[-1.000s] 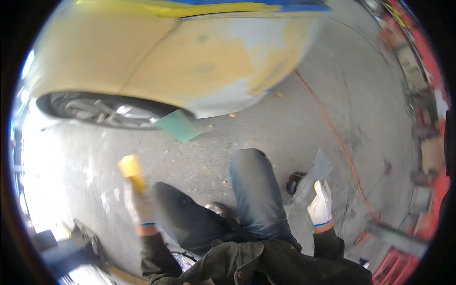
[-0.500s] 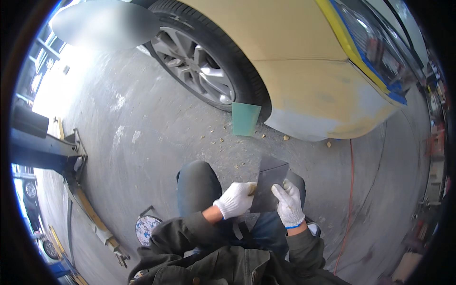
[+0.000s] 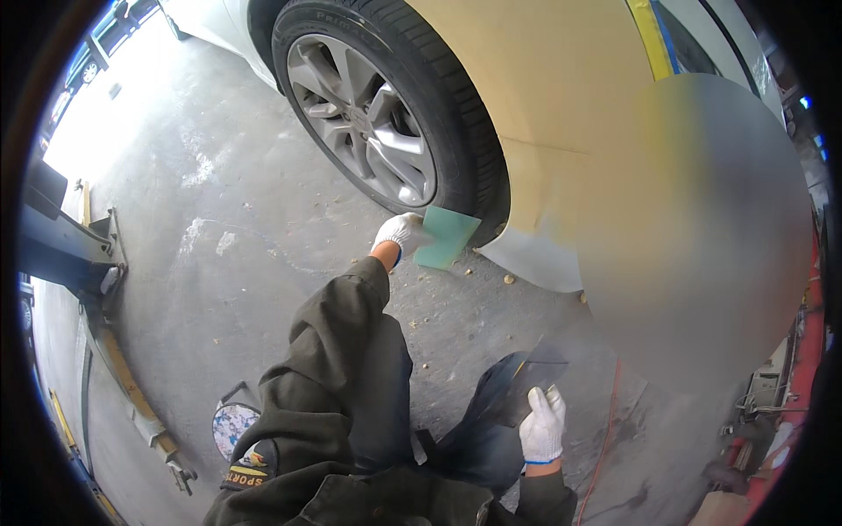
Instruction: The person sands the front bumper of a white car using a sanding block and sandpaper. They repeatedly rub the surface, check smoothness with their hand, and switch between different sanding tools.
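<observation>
My left hand (image 3: 402, 235), in a white knit glove, is stretched forward to the foot of the tyre. Its fingers close on the left edge of a flat, translucent green sheet (image 3: 449, 238), which tilts in front of the tyre (image 3: 460, 131). Over my right knee, my gloved right hand (image 3: 543, 425) pinches a thin dark grey sheet (image 3: 524, 384) by its edge. That sheet is smeared by motion, so its kind is unclear.
A car's beige and grey primed bumper (image 3: 535, 254) rises ahead, partly hidden by a large blur. Small crumbs lie on the concrete floor (image 3: 263, 289). A lift arm (image 3: 132, 377) and a round patterned stool seat (image 3: 235, 430) are on the left; a red hose (image 3: 605, 438) runs right.
My left hand has let go of the dark sheet and reached forward to the green one, which has tilted. My right hand has kept the dark sheet and moved lower.
</observation>
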A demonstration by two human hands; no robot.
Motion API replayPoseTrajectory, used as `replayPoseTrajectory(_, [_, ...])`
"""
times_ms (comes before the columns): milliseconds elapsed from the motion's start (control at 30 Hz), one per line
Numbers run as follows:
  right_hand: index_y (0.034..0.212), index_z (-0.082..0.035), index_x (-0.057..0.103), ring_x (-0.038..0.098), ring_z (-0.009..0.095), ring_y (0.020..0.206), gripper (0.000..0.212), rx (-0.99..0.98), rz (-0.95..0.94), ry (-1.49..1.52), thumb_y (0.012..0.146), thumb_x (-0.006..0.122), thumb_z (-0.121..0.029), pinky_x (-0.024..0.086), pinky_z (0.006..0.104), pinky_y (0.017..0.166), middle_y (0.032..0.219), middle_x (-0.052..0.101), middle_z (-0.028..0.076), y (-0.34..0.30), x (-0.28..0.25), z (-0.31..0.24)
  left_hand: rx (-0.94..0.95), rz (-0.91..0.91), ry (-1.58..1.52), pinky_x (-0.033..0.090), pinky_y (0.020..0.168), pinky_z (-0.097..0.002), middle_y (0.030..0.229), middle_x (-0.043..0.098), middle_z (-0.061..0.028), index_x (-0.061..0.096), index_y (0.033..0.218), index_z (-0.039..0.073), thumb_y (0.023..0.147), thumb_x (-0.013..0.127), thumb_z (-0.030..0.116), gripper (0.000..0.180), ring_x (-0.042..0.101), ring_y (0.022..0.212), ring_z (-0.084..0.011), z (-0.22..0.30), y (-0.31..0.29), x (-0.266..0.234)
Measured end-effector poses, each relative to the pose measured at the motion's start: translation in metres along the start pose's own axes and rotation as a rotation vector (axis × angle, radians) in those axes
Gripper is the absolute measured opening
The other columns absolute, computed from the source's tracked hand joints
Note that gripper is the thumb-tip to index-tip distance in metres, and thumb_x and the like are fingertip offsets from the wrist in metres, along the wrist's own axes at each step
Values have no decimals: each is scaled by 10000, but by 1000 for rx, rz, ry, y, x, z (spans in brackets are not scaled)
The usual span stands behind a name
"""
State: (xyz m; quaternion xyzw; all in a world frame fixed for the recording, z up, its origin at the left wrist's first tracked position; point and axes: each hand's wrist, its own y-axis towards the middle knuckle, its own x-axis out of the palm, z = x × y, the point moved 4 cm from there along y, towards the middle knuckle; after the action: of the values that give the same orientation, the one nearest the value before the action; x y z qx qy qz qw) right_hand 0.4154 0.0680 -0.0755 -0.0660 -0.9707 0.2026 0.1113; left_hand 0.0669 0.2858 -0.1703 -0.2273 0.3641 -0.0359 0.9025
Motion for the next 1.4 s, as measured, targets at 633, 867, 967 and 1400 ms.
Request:
replayPoseTrajectory(633, [865,-78,564,455,27,782,131,-90,-439,-357,967,638,-115,391,221,687,832,530,-71,35,89,-23,128,713,-920,493,802,-263,946,665,-21,643,1061,-16,993,625,193,221,579,860,-82,-91,-178,-62])
replayPoseTrajectory(867, [1124,-45,620,516,36,877,146,-69,-723,-229,996,601,-112,438,217,772,978,592,-48,20,178,-12,-81,1225,-1127,490,747,-238,919,669,-1,652,1076,-17,1004,635,187,217,571,815,-56,-164,-330,-30])
replayPoseTrajectory(967, [1280,-29,567,598,92,979,294,113,-846,-103,1010,584,-144,501,264,859,1123,627,29,22,198,8,-265,1399,-1136,494,750,-244,943,688,-20,655,1074,-25,1002,630,176,216,589,823,-73,-194,-386,-6])
replayPoseTrajectory(1400, [1325,-27,543,582,213,1095,366,194,-1048,-207,991,597,-168,499,330,935,1225,584,129,1,241,55,-216,1572,-1490,580,799,-329,1094,676,-98,565,1233,-23,905,716,56,369,673,922,-179,-239,-498,30])
